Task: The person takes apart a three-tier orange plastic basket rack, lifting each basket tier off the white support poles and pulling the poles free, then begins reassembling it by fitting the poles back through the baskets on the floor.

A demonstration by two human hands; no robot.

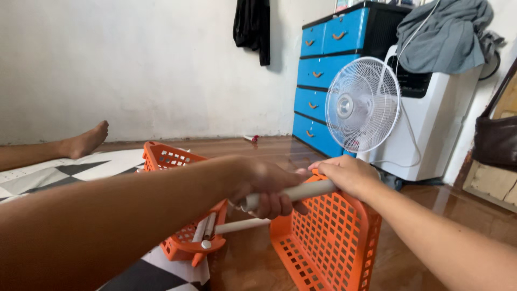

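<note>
My left hand [265,188] grips the near end of a grey-white plastic tube [301,192]. My right hand [347,175] is closed over the tube's far end, at the top edge of an orange lattice basket tray [328,237] that stands tilted on the wooden floor. A second orange basket tray [177,161] lies behind my left forearm, with several more white tubes [207,229] resting in it. Another white tube [242,225] sticks out between the two trays.
A white standing fan [362,105] is just beyond my hands, in front of a blue drawer chest [323,70] and a white appliance [436,129] draped with grey cloth. Another person's bare foot [86,141] rests on a black-and-white mat [59,172] at left.
</note>
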